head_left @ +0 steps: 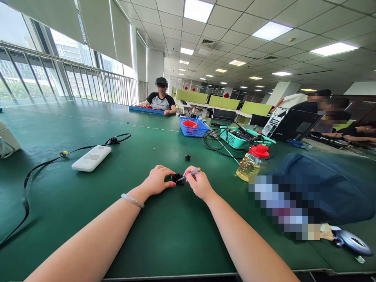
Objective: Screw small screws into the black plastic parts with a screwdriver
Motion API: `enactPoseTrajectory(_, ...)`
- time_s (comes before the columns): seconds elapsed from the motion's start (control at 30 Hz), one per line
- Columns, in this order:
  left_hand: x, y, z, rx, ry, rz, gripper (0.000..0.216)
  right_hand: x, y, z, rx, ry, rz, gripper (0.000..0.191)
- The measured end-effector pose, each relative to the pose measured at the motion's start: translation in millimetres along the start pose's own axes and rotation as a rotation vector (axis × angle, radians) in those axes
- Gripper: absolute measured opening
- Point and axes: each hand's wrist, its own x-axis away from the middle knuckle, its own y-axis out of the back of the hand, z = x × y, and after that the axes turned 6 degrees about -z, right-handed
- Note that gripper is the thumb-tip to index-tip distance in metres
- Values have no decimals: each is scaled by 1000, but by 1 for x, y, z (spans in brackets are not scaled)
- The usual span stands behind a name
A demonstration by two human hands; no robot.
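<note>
On the green tabletop (176, 235) in front of me sits a small black device (177, 178), partly hidden between my hands. My left hand (158, 180) grips its left side between thumb and fingers and wears a pale bracelet at the wrist. Pinched in my right hand (199, 184) is a slim screwdriver (192, 172) with a brass-coloured end. It slants down to the left, its tip at the black device; whether it touches a screw is too small to tell. Just beyond lies a small black part (187, 157).
Left are a white power bank (91, 158) and a black strap (28, 184). Right stand a red-lidded bottle (252, 162) and a dark blue bag (329, 184). Farther back are a blue basket (194, 129), a teal basket (235, 139) with cables, and a seated person (161, 100).
</note>
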Motion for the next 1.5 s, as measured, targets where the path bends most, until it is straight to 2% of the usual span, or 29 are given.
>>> enactPoseTrajectory(0.33,0,1,-6,-24,41,19,41,0,0,0,-1,-7,1,17)
enactPoseTrajectory(0.7,-1,-2,-3,-22,15,-32,33,0,1,5,32,34,0,17)
enactPoseTrajectory(0.93,-1,-4,-3,-27,10,-63,35,1,0,5,45,33,6,18)
enactPoseTrajectory(1.1,-1,-8,-3,-29,-8,-73,44,1,0,6,48,39,13,19)
enactPoseTrajectory(1.5,-2,-13,0,-53,-24,-73,38,1,1,7,54,43,19,19)
